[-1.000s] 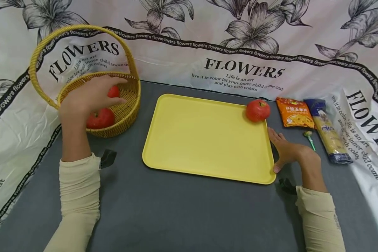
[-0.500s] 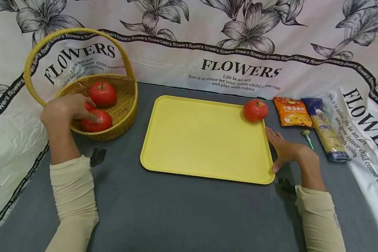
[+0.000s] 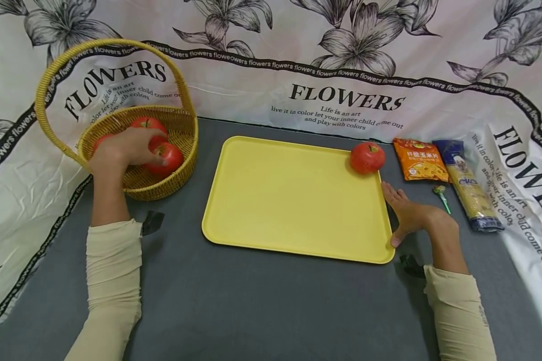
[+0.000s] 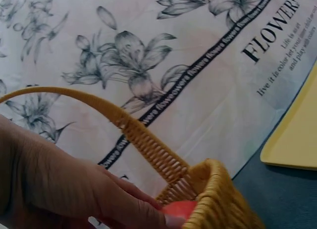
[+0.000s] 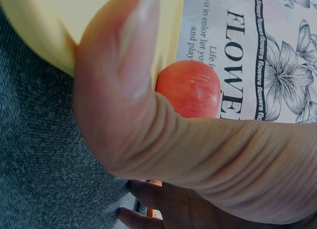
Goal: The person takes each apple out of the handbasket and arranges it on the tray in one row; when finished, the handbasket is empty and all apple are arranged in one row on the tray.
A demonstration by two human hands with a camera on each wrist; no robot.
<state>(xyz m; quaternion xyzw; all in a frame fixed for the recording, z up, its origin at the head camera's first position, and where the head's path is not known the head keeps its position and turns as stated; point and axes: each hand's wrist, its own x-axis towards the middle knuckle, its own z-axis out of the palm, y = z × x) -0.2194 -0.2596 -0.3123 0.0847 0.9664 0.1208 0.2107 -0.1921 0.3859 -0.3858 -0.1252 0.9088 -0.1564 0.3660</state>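
Note:
In the head view my left hand [image 3: 124, 149] reaches into the yellow wicker basket [image 3: 162, 189] and grips a red apple [image 3: 170, 159], thumb along its near side. Two more red apples lie in there: one [image 3: 148, 123] behind the hand, another [image 3: 101, 142] mostly hidden by it. The left wrist view catches only a bit of apple [image 4: 179, 208] past the thumb, close to the basket wall. My right hand [image 3: 411, 218] rests with fingers extended against the right edge of the yellow tray [image 3: 293, 200]. A red apple [image 3: 367, 158] sits at the tray's far right corner.
The basket's tall handle [image 3: 113, 42] arches over the left hand. Right of the tray lie an orange snack bag [image 3: 421, 160], a small green-stemmed item [image 3: 441, 198] and a blue-and-yellow packet [image 3: 469, 188]. A flower-printed sheet [image 3: 235, 90] rises behind the grey table [image 3: 271, 306].
My left hand has dipped into the basket, taken hold of the front apple and shifted right with it. The right hand and the tray keep their places.

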